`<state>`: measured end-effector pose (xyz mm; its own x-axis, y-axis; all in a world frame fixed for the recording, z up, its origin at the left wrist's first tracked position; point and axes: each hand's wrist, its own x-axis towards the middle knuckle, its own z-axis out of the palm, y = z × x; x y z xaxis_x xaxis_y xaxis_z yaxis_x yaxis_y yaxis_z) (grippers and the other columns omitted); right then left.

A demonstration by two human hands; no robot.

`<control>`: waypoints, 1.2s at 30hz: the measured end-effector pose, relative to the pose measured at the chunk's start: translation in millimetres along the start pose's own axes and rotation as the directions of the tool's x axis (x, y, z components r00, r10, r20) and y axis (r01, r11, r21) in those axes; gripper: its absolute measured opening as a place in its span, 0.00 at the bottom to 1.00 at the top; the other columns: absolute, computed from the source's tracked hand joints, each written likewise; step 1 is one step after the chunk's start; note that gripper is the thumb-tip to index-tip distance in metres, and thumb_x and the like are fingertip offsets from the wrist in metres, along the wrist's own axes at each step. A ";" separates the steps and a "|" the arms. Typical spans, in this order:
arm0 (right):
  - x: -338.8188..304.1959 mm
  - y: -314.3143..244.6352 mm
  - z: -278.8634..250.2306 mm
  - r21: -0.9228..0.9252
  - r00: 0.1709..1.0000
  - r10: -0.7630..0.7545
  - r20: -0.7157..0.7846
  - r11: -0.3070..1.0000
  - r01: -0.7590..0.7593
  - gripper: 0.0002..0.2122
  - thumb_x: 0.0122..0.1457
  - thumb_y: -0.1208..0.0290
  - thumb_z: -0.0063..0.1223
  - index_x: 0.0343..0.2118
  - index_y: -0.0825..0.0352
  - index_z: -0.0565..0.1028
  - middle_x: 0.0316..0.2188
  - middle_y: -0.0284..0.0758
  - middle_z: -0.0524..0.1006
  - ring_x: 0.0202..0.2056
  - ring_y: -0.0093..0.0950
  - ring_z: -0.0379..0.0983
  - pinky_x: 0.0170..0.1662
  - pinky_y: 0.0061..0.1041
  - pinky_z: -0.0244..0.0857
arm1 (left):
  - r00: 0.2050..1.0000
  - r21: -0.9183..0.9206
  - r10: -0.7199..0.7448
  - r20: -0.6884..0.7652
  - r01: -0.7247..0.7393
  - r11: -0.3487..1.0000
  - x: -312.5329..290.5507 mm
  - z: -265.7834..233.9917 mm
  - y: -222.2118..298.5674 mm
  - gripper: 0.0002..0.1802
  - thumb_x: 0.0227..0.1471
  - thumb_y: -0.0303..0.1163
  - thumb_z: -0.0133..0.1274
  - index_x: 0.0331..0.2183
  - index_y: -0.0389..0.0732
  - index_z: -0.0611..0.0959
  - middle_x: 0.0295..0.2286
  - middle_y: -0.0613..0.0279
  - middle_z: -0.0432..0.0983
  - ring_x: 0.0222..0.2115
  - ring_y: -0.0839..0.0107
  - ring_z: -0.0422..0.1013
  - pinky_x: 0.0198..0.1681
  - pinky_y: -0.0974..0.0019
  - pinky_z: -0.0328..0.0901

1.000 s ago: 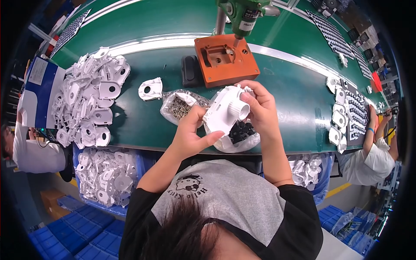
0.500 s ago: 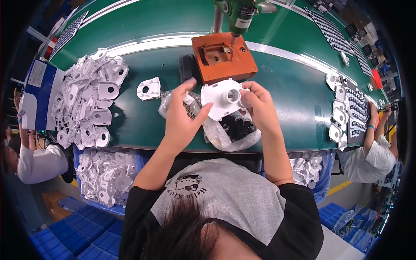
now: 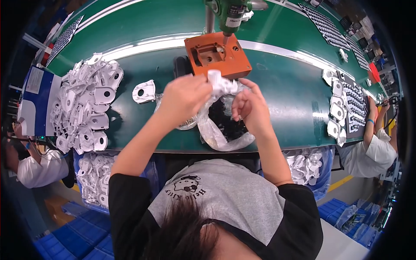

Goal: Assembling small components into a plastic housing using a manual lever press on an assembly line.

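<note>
Just in front of the orange fixture block (image 3: 237, 65), a white plastic housing (image 3: 223, 86) with a round collar is tipped up. My left hand (image 3: 184, 99) has closed fingers on its left side. At its right end is my right hand (image 3: 255, 110), fingers apart and slightly curled, with nothing seen in them. Below the housing lies an open clear bag (image 3: 212, 132) of small black parts (image 3: 232, 123). Another clear bag (image 3: 187, 125) is partly hidden under my left hand. A single white cover (image 3: 144, 92) with a round hole rests to the left.
A green press head (image 3: 232, 17) stands over the block, with a black object (image 3: 182, 66) beside it. White covers are heaped (image 3: 84, 99) at left and lined up (image 3: 337, 108) at right by a tray of dark parts (image 3: 354, 104). Bins (image 3: 93, 203) sit below; co-workers flank both sides.
The housing has turned from flat to tipped up, with its collar now toward my left hand. My left hand has closed on it; my right hand has let go.
</note>
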<state>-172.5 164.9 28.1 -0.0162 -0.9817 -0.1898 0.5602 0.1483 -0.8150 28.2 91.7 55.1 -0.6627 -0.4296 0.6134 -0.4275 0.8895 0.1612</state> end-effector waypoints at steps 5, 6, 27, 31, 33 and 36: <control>-11.2 -5.4 -26.4 -0.454 0.974 -0.223 -0.030 0.871 0.186 0.13 0.57 0.75 0.44 0.46 0.68 0.66 0.21 0.33 0.71 0.20 0.21 0.68 0.24 0.20 0.62 | 0.994 0.188 -0.094 -0.046 0.101 0.977 33.0 24.6 -43.8 0.06 0.42 0.31 0.54 0.26 0.45 0.74 0.22 0.63 0.69 0.22 0.63 0.70 0.23 0.61 0.65; -16.1 -4.9 -29.4 -0.677 0.949 -0.315 0.012 0.696 0.239 0.12 0.55 0.77 0.46 0.43 0.70 0.68 0.21 0.32 0.70 0.21 0.21 0.67 0.26 0.20 0.61 | 0.996 0.225 -0.076 -0.053 0.086 0.971 37.7 33.5 -53.1 0.06 0.42 0.31 0.54 0.26 0.45 0.74 0.21 0.64 0.69 0.21 0.64 0.71 0.23 0.61 0.65; -39.3 -0.1 -53.1 -0.961 0.957 -0.093 0.276 -0.011 0.276 0.09 0.46 0.80 0.52 0.33 0.68 0.71 0.24 0.40 0.71 0.30 0.37 0.69 0.35 0.32 0.64 | 0.987 -0.027 -0.146 0.062 0.148 0.989 28.5 68.4 -59.4 0.08 0.47 0.29 0.49 0.31 0.37 0.74 0.38 0.51 0.70 0.44 0.54 0.66 0.50 0.55 0.61; -35.6 3.0 -53.7 -0.981 0.979 -0.071 0.190 0.012 0.192 0.11 0.45 0.80 0.51 0.34 0.68 0.71 0.24 0.40 0.72 0.31 0.38 0.70 0.35 0.33 0.64 | 0.987 -0.103 -0.159 0.036 0.162 0.981 15.3 69.9 -65.8 0.16 0.46 0.35 0.51 0.38 0.36 0.75 0.45 0.49 0.67 0.50 0.53 0.60 0.56 0.53 0.53; -33.4 -1.5 -49.5 -0.991 0.990 -0.048 0.130 0.037 0.132 0.12 0.45 0.80 0.50 0.35 0.69 0.71 0.25 0.41 0.72 0.32 0.40 0.70 0.37 0.34 0.64 | 0.986 -0.104 -0.162 0.031 0.164 0.981 11.6 70.9 -66.9 0.20 0.46 0.38 0.53 0.40 0.36 0.75 0.47 0.48 0.67 0.52 0.52 0.59 0.58 0.53 0.52; -25.6 -12.1 -48.9 -0.966 0.975 -0.171 0.140 0.192 0.172 0.17 0.45 0.81 0.46 0.41 0.67 0.74 0.21 0.38 0.70 0.26 0.33 0.68 0.32 0.29 0.63 | 0.984 -0.099 -0.171 0.052 0.175 0.979 9.6 68.9 -67.1 0.27 0.43 0.44 0.56 0.42 0.36 0.75 0.49 0.48 0.65 0.53 0.52 0.58 0.59 0.54 0.49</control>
<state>-219.4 194.1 16.1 0.0046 -0.9995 0.0308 -0.6951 -0.0253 -0.7185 8.2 17.2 -3.1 -0.6109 -0.5829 0.5358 -0.4741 0.8113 0.3420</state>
